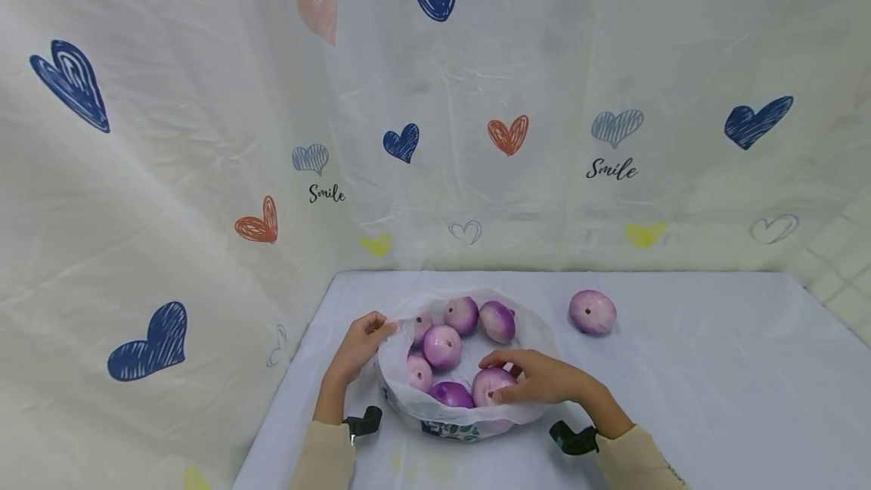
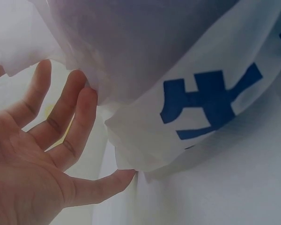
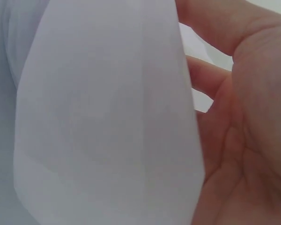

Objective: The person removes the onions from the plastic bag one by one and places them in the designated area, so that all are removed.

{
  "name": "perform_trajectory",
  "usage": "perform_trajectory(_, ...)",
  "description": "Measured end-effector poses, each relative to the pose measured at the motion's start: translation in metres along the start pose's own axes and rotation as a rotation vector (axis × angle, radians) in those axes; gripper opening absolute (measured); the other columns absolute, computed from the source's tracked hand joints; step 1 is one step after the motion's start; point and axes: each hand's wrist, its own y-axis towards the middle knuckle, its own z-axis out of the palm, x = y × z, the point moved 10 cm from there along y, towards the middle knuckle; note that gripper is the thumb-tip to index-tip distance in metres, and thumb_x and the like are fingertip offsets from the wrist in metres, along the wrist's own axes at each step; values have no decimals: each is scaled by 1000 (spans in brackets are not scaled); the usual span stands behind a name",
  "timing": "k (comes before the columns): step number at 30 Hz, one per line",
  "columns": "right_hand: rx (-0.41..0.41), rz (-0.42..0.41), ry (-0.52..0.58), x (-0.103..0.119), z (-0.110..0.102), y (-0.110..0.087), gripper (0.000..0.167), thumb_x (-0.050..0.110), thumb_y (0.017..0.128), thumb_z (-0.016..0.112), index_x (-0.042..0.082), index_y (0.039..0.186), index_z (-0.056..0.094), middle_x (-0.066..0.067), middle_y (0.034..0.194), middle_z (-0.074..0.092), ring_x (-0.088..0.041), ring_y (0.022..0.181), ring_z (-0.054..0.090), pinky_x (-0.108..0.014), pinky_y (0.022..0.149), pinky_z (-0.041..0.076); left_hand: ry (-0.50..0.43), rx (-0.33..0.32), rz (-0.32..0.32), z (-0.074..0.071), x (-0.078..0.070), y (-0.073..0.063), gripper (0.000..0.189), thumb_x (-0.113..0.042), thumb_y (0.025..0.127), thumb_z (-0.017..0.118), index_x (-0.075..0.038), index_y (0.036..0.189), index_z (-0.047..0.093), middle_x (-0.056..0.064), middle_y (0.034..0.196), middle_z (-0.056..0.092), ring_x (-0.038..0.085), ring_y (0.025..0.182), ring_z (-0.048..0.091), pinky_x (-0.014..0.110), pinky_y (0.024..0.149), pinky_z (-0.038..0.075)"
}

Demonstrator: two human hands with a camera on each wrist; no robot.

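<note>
A white plastic bag (image 1: 398, 380) with blue and green print sits on the table with its mouth spread wide. Several purple onions (image 1: 443, 346) lie inside it. At the bag's left rim, my left hand (image 1: 362, 342) pinches the plastic; the left wrist view has its fingertips (image 2: 87, 96) against the bag's outer side. My right hand (image 1: 544, 378) reaches in over the right rim and grips an onion (image 1: 491, 384) between thumb and fingers. In the right wrist view, a flap of the bag (image 3: 103, 117) hides that onion and most of the fingers.
One loose onion (image 1: 593, 312) rests on the white-covered table (image 1: 714, 384), right of the bag and farther back. A pale curtain (image 1: 544, 59) with hearts hangs behind the table's far edge and down its left side. Black wrist mounts (image 1: 574, 438) are on both arms.
</note>
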Motion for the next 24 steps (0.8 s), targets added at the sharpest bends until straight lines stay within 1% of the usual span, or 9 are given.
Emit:
perform_trajectory(6,-101,-33,-10,4,-13,0,54,39,96,71,10,139,58,-2,130,65,-23,110,62,-33,93,53,-2,0,0,0,-1,0,22,-27,96,72,-6,94,66,0,84,56,16,81,51,28,69,42)
perform_trajectory(9,-149,-32,6,4,-21,1,56,40,95,71,11,141,57,-2,131,64,-26,109,62,-34,91,55,-6,-6,2,0,-1,-1,22,-26,96,72,-6,95,65,0,83,55,16,80,50,28,68,42)
perform_trajectory(15,-233,-23,45,4,-37,0,58,39,94,73,15,143,55,-3,130,63,-27,112,61,-33,89,56,-25,3,-3,0,-2,-3,23,-26,96,72,-4,96,65,1,85,56,16,81,52,28,68,44)
perform_trajectory(17,-263,-27,61,6,-43,-1,58,37,94,74,15,144,55,-5,133,61,-28,113,60,-33,89,56,-29,14,-3,0,-2,-1,24,-27,96,72,-4,96,65,1,85,57,16,81,52,27,68,44)
perform_trajectory(19,-292,-27,81,6,-49,-3,58,36,94,74,16,144,55,-6,140,58,-29,114,59,-33,89,55,-28,19,-7,0,-1,-1,24,-27,96,72,-4,97,65,0,85,57,16,81,52,27,68,45)
perform_trajectory(21,-316,-28,101,6,-55,-4,56,33,94,74,17,144,54,-8,145,55,-30,115,59,-34,90,55,-26,23,-12,1,-2,0,23,-26,96,72,-4,97,65,0,86,57,16,81,53,27,68,45)
perform_trajectory(24,-352,-33,123,6,-65,-8,53,29,95,74,18,143,54,-10,147,54,-31,116,60,-34,91,55,-19,28,-20,2,-4,0,23,-26,96,71,-4,97,65,1,87,58,16,82,54,28,69,46)
